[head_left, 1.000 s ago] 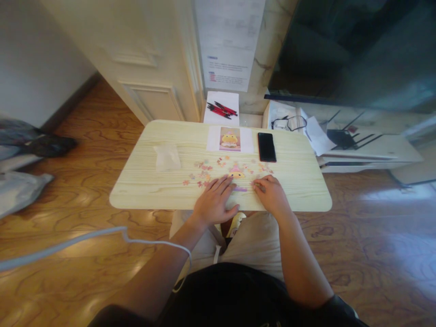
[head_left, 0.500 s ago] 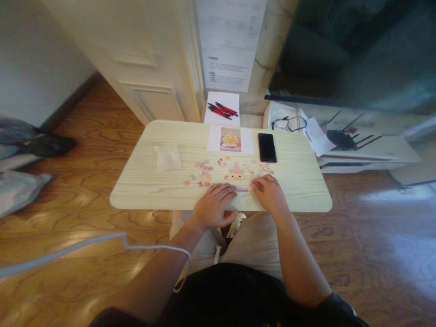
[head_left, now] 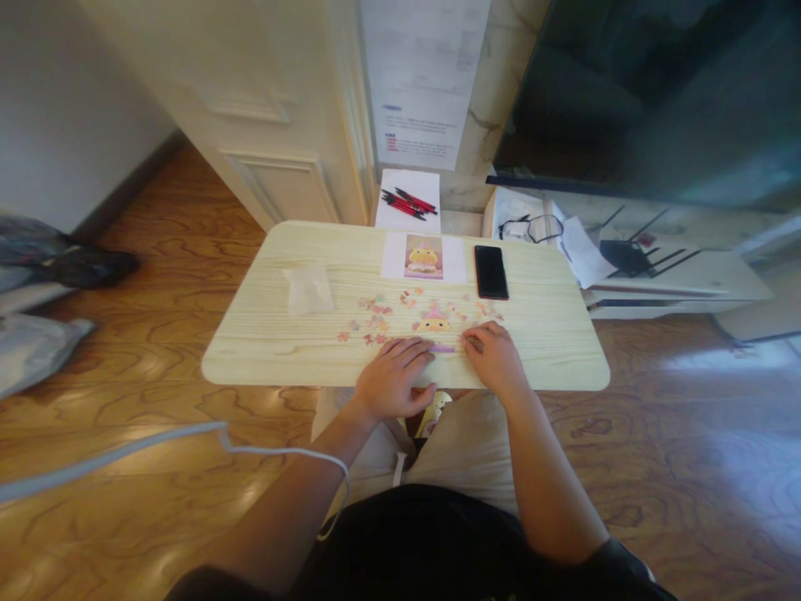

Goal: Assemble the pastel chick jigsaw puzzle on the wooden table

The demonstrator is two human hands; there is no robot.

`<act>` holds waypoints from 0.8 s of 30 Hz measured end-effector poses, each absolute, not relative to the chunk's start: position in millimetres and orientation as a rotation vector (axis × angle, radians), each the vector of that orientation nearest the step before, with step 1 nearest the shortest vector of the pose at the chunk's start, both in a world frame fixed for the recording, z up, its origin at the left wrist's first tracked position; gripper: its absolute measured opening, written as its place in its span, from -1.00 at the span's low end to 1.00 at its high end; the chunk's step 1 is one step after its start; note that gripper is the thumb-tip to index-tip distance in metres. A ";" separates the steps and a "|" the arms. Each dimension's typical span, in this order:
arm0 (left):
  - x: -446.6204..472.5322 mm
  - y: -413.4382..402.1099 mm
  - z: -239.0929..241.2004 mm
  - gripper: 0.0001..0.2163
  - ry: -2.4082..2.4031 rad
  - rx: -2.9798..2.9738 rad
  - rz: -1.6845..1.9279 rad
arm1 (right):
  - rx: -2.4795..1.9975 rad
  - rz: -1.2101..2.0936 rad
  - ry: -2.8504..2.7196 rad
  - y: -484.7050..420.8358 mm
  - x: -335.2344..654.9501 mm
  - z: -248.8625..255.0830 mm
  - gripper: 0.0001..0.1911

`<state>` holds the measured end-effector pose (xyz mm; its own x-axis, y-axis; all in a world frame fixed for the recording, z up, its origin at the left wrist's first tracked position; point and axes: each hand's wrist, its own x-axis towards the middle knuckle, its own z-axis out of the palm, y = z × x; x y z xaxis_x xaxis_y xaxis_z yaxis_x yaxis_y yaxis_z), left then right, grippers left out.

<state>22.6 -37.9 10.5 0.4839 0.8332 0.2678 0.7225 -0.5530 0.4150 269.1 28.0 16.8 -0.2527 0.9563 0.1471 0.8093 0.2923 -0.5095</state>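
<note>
My left hand (head_left: 393, 380) lies flat on the near edge of a pale wooden table (head_left: 263, 334), fingers spread toward a purple puzzle strip (head_left: 443, 348). My right hand (head_left: 494, 356) rests beside it with fingers curled over small puzzle pieces, pinching something I cannot make out. A joined yellow-and-pink puzzle part (head_left: 434, 320) sits just beyond both hands. Loose puzzle pieces (head_left: 374, 321) are scattered to its left. A reference picture (head_left: 424, 255) of a yellow figure lies at the far edge.
A black phone (head_left: 491, 271) lies right of the picture. A clear plastic bag (head_left: 307, 289) sits on the table's left. Red and black pens (head_left: 406, 201) lie on white paper behind the table. Glasses (head_left: 531, 225) and a router are on a low shelf at right.
My left hand has slid back toward me by a small amount, uncovering more of the purple strip. My right hand has hardly moved.
</note>
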 end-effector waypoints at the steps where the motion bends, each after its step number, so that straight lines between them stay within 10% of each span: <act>1: 22.5 -38.0 10.4 -0.57 1.326 2.488 0.650 | -1.582 0.463 -2.140 28.0 268.9 16.6 -0.84; 24: 22.2 -39.6 10.9 -0.58 1.189 2.571 0.634 | -1.437 0.372 -2.052 28.8 275.3 -5.3 -0.80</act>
<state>22.2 -39.6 10.9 0.5753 0.7669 0.2844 0.6636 -0.6409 0.3859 275.3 28.8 -5.3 -0.2341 0.9207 0.3123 0.7526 0.3749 -0.5413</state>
